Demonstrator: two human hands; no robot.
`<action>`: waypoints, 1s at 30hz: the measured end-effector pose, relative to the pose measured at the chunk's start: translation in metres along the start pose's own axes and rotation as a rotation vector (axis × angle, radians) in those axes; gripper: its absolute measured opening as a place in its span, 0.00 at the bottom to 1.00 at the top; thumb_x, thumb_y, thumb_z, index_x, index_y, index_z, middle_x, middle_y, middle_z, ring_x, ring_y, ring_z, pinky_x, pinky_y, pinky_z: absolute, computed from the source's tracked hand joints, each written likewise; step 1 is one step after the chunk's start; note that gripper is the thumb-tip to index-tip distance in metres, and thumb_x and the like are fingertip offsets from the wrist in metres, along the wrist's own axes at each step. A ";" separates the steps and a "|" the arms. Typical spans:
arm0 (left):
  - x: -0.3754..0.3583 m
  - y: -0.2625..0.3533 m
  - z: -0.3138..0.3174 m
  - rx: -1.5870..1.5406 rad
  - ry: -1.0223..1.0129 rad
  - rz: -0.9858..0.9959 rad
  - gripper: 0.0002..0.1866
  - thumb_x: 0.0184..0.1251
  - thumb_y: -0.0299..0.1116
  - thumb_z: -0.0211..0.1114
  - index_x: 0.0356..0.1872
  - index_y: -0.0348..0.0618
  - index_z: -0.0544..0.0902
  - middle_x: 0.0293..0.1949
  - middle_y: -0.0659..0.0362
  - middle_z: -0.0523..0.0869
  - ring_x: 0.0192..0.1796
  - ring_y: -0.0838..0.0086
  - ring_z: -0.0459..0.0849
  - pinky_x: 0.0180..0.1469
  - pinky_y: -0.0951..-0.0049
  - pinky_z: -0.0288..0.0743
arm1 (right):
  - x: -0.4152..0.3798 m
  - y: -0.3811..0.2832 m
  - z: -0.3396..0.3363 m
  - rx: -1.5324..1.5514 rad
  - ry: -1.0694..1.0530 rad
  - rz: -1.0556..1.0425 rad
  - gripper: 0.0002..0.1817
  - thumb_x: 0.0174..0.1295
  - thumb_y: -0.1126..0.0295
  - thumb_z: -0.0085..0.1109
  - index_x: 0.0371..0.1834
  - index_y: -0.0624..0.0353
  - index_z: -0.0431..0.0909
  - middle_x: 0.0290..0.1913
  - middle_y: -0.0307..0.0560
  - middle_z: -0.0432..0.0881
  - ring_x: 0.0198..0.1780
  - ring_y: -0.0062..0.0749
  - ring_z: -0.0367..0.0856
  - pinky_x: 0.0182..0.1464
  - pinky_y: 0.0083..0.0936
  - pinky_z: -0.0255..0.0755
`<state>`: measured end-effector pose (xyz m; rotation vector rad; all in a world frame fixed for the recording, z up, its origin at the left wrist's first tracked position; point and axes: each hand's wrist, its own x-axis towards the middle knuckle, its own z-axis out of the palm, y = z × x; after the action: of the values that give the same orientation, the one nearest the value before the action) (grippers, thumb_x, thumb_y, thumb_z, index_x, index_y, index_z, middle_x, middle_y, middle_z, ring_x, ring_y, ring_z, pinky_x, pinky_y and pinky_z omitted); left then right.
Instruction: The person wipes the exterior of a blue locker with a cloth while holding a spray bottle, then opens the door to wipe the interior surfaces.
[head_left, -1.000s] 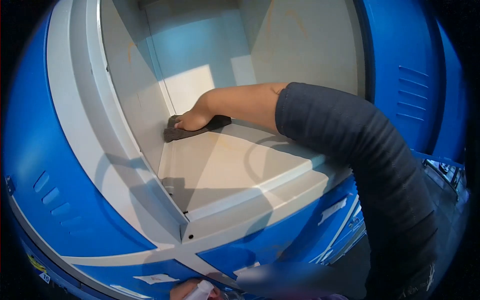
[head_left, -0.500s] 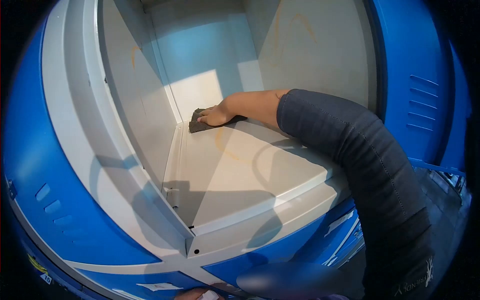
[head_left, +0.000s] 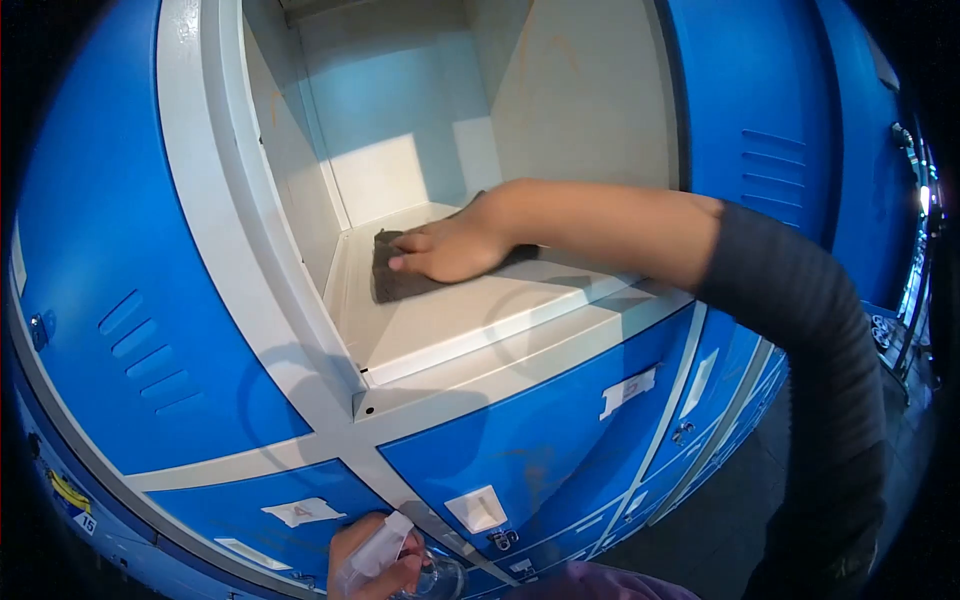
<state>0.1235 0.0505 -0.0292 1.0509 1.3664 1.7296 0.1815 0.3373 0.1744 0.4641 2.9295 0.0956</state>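
Observation:
My right hand [head_left: 462, 250] presses a dark grey cloth [head_left: 393, 286] against the floor [head_left: 430, 325] of an open locker compartment, the arm reaching in from the right. The fingers lie over the cloth, which spreads out on both sides of the hand. Low in the view, my left hand [head_left: 346, 546] is wrapped round a clear spray bottle [head_left: 440, 578] with a whitish spray head [head_left: 378, 552]. The bottle's lower part is cut off by the frame edge.
Blue locker doors surround the compartment, with a vented door [head_left: 150, 350] on the left and another [head_left: 775, 170] on the right. Below are doors with a torn label [head_left: 302, 511] and a small lock [head_left: 503, 540]. A raised pale lip [head_left: 470, 350] edges the compartment floor.
My right hand and the cloth have come nearer, toward the front of the compartment floor. The view has shifted, and my left hand with the spray bottle now shows more fully.

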 end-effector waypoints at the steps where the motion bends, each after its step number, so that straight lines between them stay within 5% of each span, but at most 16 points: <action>1: 0.002 -0.012 -0.008 -0.004 0.002 0.029 0.19 0.47 0.32 0.73 0.36 0.32 0.76 0.23 0.52 0.79 0.18 0.71 0.76 0.27 0.70 0.74 | -0.021 -0.005 0.003 -0.008 0.010 -0.018 0.36 0.73 0.44 0.16 0.78 0.54 0.40 0.79 0.51 0.43 0.79 0.48 0.41 0.78 0.42 0.40; 4: 0.004 -0.015 -0.010 0.000 0.003 0.079 0.17 0.46 0.30 0.72 0.34 0.32 0.76 0.22 0.50 0.79 0.17 0.69 0.77 0.30 0.66 0.78 | -0.069 0.002 0.013 -0.086 0.049 -0.194 0.37 0.74 0.44 0.16 0.78 0.56 0.41 0.78 0.54 0.44 0.79 0.47 0.41 0.78 0.41 0.41; 8: 0.003 -0.002 -0.008 0.101 -0.041 -0.001 0.20 0.53 0.39 0.74 0.37 0.33 0.78 0.25 0.58 0.79 0.19 0.79 0.72 0.22 0.80 0.63 | -0.115 -0.006 0.011 -0.070 -0.028 0.181 0.37 0.73 0.40 0.17 0.78 0.49 0.41 0.79 0.49 0.45 0.77 0.50 0.47 0.77 0.42 0.44; 17: 0.001 0.001 -0.007 0.066 -0.056 -0.047 0.18 0.55 0.36 0.73 0.38 0.33 0.78 0.27 0.55 0.81 0.19 0.79 0.72 0.20 0.79 0.63 | -0.025 0.020 -0.009 -0.142 -0.154 0.366 0.36 0.72 0.41 0.17 0.79 0.46 0.41 0.78 0.47 0.48 0.77 0.51 0.47 0.74 0.49 0.46; 23: 0.000 0.006 -0.001 0.167 -0.071 -0.025 0.19 0.56 0.40 0.71 0.36 0.33 0.78 0.25 0.57 0.80 0.20 0.79 0.73 0.21 0.78 0.63 | 0.040 0.038 -0.021 -0.049 0.029 0.491 0.36 0.67 0.38 0.34 0.66 0.53 0.71 0.68 0.54 0.68 0.68 0.51 0.65 0.66 0.43 0.61; 26: 0.000 0.006 -0.004 0.230 -0.086 -0.014 0.20 0.57 0.43 0.71 0.33 0.34 0.78 0.23 0.59 0.79 0.20 0.78 0.73 0.22 0.77 0.63 | 0.062 0.048 -0.020 -0.014 0.209 0.559 0.20 0.60 0.57 0.54 0.50 0.55 0.83 0.48 0.53 0.83 0.54 0.48 0.80 0.53 0.42 0.71; 30: 0.005 0.010 -0.011 0.453 -0.147 0.088 0.19 0.61 0.46 0.68 0.32 0.36 0.79 0.23 0.59 0.78 0.21 0.76 0.74 0.23 0.75 0.65 | 0.104 0.083 -0.025 -0.068 0.171 0.576 0.23 0.61 0.54 0.53 0.52 0.55 0.82 0.51 0.54 0.82 0.56 0.48 0.79 0.54 0.43 0.71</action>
<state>0.1109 0.0476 -0.0202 1.4710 1.6785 1.3979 0.1044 0.4480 0.1895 1.3293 2.8366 0.3196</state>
